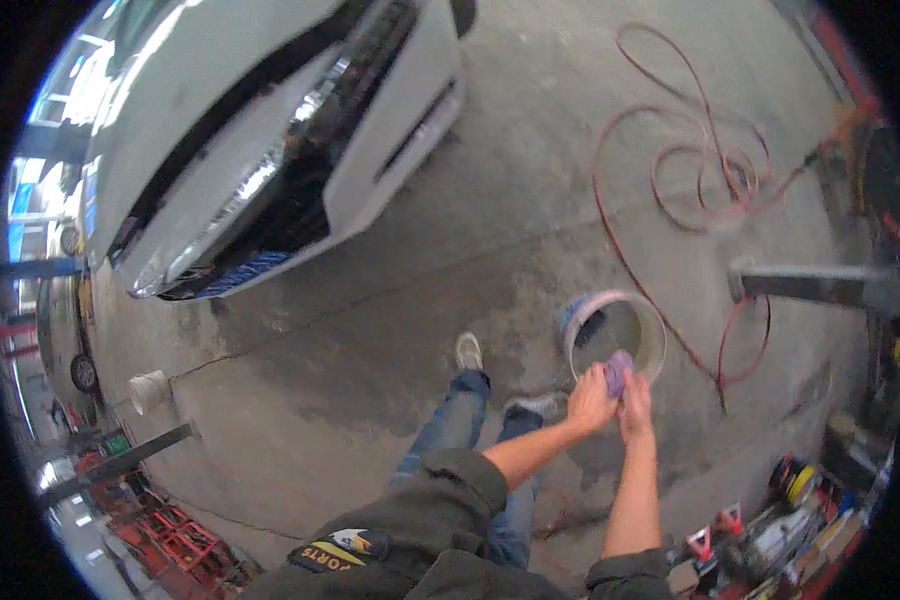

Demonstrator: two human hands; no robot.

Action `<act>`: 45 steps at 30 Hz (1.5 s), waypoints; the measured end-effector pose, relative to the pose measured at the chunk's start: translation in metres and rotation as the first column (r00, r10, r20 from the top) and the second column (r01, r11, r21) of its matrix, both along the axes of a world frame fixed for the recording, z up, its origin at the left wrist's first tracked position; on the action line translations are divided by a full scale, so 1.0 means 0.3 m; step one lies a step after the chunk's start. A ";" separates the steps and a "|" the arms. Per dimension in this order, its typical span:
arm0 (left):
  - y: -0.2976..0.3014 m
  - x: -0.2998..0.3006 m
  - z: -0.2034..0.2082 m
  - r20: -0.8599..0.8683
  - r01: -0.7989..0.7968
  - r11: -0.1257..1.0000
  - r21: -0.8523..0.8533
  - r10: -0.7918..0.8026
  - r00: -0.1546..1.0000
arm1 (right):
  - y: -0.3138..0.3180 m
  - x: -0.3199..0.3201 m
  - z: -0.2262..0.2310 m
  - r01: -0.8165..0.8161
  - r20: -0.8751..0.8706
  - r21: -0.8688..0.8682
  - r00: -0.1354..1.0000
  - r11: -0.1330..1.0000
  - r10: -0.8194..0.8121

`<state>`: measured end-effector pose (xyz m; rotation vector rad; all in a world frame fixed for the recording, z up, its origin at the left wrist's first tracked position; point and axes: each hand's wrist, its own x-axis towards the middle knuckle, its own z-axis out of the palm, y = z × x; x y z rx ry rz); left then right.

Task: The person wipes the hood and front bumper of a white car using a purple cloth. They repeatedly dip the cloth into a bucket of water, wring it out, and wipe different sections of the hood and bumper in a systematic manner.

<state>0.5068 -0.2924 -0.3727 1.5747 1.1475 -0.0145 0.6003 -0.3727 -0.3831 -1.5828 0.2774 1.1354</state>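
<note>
Over the near rim of a round bucket (662, 345), both of my hands are closed around a bunched purple cloth (619, 370). My left hand (591, 400) grips it from the left, and my right hand (634, 408) presses against it from the right. The two hands are close together, and parts of the cloth are hidden by the fingers. Grey liquid (625, 325) seems to lie inside the bucket, with a dark patch against its inner left wall. The bucket stands on the concrete floor just beyond my feet, to the right.
A white car's front end (390, 150) fills the upper left. A red hose (660, 200) lies coiled on the floor at the right, near a grey metal lift arm (820, 285). Left lies a small white bucket (150, 391). Tools and parts (770, 530) crowd the lower right.
</note>
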 end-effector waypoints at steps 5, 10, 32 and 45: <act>0.193 -0.197 0.292 0.091 0.159 0.954 0.254 -0.187 0.978 | 0.206 -0.164 0.149 0.068 -0.019 0.151 0.998 0.986 -0.066; 0.519 -0.322 0.580 0.169 0.230 0.926 0.299 -0.289 0.942 | 0.461 -0.209 0.417 -0.030 -0.124 0.328 0.989 0.944 0.074; 1.505 0.139 0.962 0.435 -0.010 0.967 0.254 -0.105 0.894 | 1.485 0.420 0.896 -0.426 0.185 0.551 0.901 0.718 0.392; 1.992 0.617 1.038 0.594 -0.384 0.923 0.036 0.289 0.751 | 2.016 1.014 0.950 -0.522 0.116 0.483 0.834 0.703 0.539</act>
